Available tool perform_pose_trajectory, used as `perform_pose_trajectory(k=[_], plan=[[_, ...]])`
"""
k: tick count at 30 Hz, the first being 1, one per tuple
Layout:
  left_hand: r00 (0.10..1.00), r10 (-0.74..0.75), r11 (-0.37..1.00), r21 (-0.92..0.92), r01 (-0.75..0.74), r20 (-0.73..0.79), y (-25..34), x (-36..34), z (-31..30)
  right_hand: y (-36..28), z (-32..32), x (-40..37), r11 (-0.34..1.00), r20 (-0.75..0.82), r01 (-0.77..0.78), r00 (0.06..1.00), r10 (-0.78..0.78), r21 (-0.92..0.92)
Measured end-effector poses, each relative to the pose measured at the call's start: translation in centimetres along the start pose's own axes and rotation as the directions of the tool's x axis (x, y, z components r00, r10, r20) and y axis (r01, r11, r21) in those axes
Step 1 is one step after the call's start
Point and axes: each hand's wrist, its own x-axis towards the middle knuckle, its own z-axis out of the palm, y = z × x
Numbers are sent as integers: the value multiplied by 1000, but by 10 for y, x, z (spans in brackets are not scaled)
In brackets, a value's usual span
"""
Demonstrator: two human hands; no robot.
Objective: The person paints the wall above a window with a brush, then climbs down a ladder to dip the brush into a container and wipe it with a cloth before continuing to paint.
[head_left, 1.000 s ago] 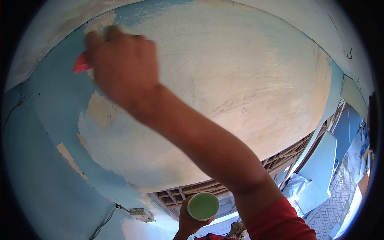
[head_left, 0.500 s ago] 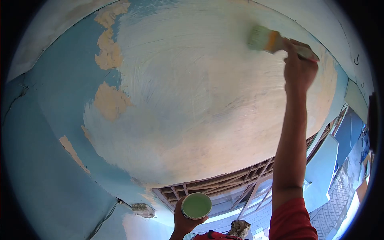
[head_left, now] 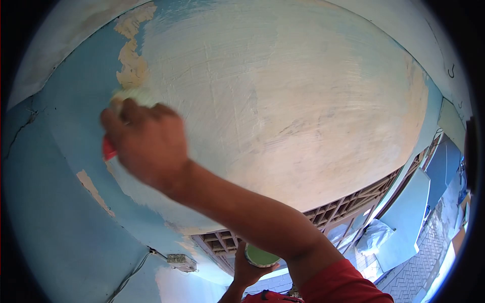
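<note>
My right hand (head_left: 149, 141) is closed round a wide paintbrush, stretched across to the left part of the wall. The brush's pale bristles (head_left: 139, 95) rest against or very near the wall, beside a beige peeled patch (head_left: 132, 65); motion smears them, and most of the handle is hidden by my fingers. Low in view, my left hand (head_left: 246, 270) holds a round cup of pale green paint (head_left: 262, 256), partly covered by my right forearm. Whitish, streaky paint covers much of the wall (head_left: 262, 116), with blue paint (head_left: 76, 116) along its left side.
Below the painted area runs a brown lattice grille (head_left: 328, 214). A grey electrical box (head_left: 182, 262) with a cable is fixed at lower left. On the right stand a light blue panel (head_left: 404, 222) and a clear plastic bag (head_left: 375, 236) over a paved floor (head_left: 429, 262).
My right hand has swept the paintbrush from the upper right of the wall to the left side. The paint cup in my left hand has shifted slightly right and is now partly covered.
</note>
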Motion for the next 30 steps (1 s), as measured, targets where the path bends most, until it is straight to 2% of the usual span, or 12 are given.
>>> perform_pose_trajectory(k=[3, 8, 9, 13, 14, 17, 19, 21, 22, 24, 27, 30], plan=[[999, -38, 999, 6, 38, 22, -1, 0, 9, -14, 6, 4, 986, 204, -55, 979, 22, 160], [1000, 18, 1000, -5, -18, 25, -13, -10, -1, 72, -63, -2, 928, -3, -314, 947, 321, 201], [1000, 20, 1000, -8, -20, 22, -13, -13, -9, 99, -89, -6, 944, -74, -266, 956, 284, 194], [998, 57, 993, 107, -54, -28, -22, -35, -44, 160, -196, -19, 916, -317, -305, 923, 218, -260], [998, 51, 987, 151, -46, -33, -24, -39, -53, 156, -208, -19, 856, -384, -419, 876, 292, -304], [996, 10, 990, 141, 3, -91, -31, -49, -67, 167, -222, -29, 812, -503, -451, 832, 232, -371], [988, 12, 984, 177, 15, -151, -28, -51, -70, 173, -215, -33, 818, -390, -129, 913, -124, -561], [985, 11, 979, 204, 25, -174, -27, -51, -66, 165, -183, -48, 891, -361, -162, 933, -2, -424], [987, 10, 983, 183, 20, -161, -27, -48, -63, 135, -158, -54, 828, -319, -317, 931, 179, -463], [991, 22, 992, 127, -5, -134, -21, -42, -53, 101, -111, -60, 919, -223, -189, 968, 115, -346], [996, 12, 995, 97, -3, -85, -16, -33, -36, 52, -59, -60, 952, -125, -244, 967, 223, -186], [998, -61, 997, 55, 62, -9, -19, -26, -19, 8, -32, -51, 983, -34, -182, 983, 182, -2]])
